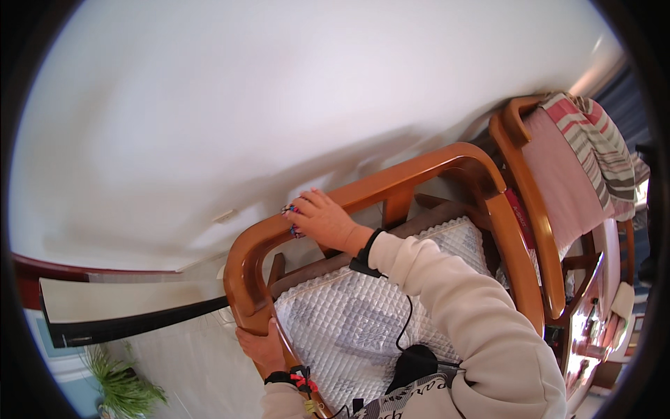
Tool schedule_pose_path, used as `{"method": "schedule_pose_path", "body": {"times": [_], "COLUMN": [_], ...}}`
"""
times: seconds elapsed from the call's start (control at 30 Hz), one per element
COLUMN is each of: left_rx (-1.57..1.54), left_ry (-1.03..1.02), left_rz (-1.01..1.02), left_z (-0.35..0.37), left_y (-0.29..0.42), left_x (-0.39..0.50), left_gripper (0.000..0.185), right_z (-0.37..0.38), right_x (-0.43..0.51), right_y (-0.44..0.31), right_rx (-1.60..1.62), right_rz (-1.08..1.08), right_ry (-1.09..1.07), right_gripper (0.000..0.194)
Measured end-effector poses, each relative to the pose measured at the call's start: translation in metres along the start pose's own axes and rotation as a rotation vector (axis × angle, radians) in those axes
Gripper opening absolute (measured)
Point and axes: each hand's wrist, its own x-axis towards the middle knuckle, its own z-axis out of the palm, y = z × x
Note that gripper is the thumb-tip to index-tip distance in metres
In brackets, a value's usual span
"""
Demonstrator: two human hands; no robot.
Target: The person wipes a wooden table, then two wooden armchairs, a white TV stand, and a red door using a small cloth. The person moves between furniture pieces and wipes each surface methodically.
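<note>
A wooden armchair (419, 166) with a glossy brown curved frame stands before me, its back rail towards the white wall. On the back rail lies my right hand (327, 222). Under its fingers is a small multicoloured patterned cloth (296, 230), mostly hidden by the hand. My left hand (263, 345) is wrapped around the armrest (250, 306) on the left, thumb on the inner side. Below both hands a quilted silver-grey cushion (361, 314) covers the seat. A dark rounded shape (414, 364), perhaps my knee, is over the cushion's near part.
Close on the right stands another wooden chair (531, 230) with a pink cover (562, 183) and a striped cloth (602, 141). To the left are a long cream-and-black panel (131, 309) and a green plant (123, 385). A black cable (405, 324) hangs from my right wrist.
</note>
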Motion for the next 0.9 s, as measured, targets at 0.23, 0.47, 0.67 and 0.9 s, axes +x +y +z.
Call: {"method": "schedule_pose_path", "body": {"times": [0.23,0.47,0.67,0.9], "left_rx": [0.033,0.018,0.048,-0.048], "left_ry": [-0.030,-0.039,-0.027,0.024], "left_rz": [-0.019,0.022,0.031,0.115], "left_z": [-0.003,-0.004,0.002,-0.008], "left_y": [0.006,0.007,0.003,0.010], "left_x": [-0.001,-0.003,-0.001,-0.005], "left_gripper": [0.103,0.098,0.100,0.094], "right_z": [-0.083,-0.169,-0.217,-0.193], "right_x": [-0.073,-0.156,-0.256,-0.263], "right_y": [0.108,0.222,0.247,0.208], "right_rx": [-0.321,-0.604,-0.730,-0.533], "right_rz": [0.206,0.739,0.794,0.816], "right_ry": [0.020,-0.110,-0.059,0.346], "right_gripper": [0.027,0.031,0.053,0.031]}}
